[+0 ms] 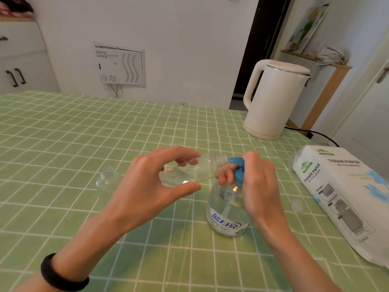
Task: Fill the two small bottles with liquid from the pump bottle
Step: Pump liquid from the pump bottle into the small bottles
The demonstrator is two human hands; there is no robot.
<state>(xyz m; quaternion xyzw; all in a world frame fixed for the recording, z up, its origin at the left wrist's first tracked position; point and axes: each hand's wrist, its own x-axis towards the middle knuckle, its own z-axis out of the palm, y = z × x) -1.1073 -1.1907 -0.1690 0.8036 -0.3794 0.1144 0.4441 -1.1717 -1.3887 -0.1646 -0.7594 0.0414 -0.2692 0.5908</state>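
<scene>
On the green checked tablecloth [63, 133], the pump bottle [227, 211] stands under the right hand [259, 182], whose fingers curl around its blue pump head [239, 167], while the left hand [147, 182] pinches a tilted small bottle [195, 169] between thumb and fingertips, mouth touching the nozzle, and the second small bottle [106, 178] stands left of those fingers.

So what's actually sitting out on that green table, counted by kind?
Small clear bottles: 2, one held tilted in the left hand at, one standing at
Pump bottle: 1, under the right hand
Kettle: 1
Tissue pack: 1
Small clear cap: 1
Total: 6
</scene>
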